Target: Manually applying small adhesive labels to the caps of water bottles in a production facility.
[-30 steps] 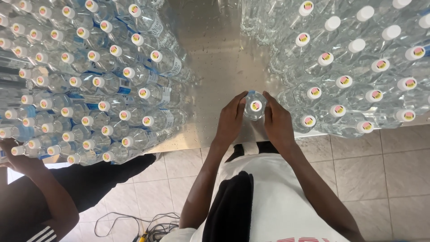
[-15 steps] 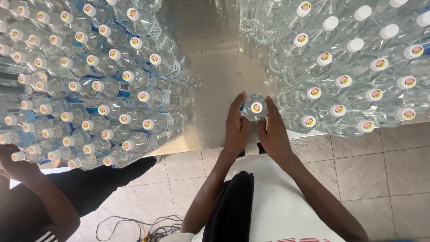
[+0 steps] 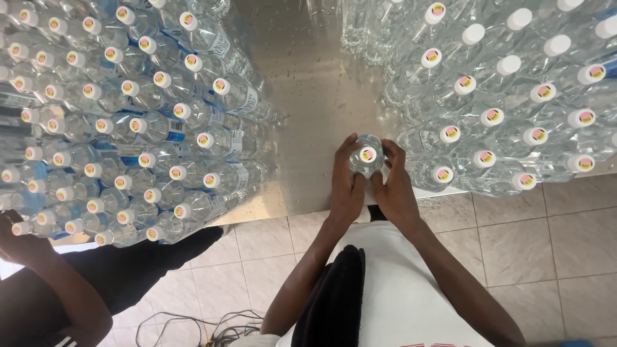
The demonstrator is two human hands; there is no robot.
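closely flanked bottle (image 3: 367, 155), bottle crowds (image 3: 508, 96) both sides

Clear glossy plastic bottle (image 3: 367, 156) with a smooth white plastic cap, between left hand (image 3: 348, 182) and right hand (image 3: 393, 187); brushed matt metal table (image 3: 308, 96), speckled with droplets; packed clear plastic bottles (image 3: 128, 122) with shiny film labels; smooth glazed beige floor tiles (image 3: 533, 238); white cloth shirt (image 3: 398, 289)

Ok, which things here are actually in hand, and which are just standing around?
In hand:
- single clear bottle, upright on the steel table
- left hand and right hand wrapped around it

Standing about:
- labelled bottles, left
- unlabelled bottles, right
- cables on floor
- another person's hand
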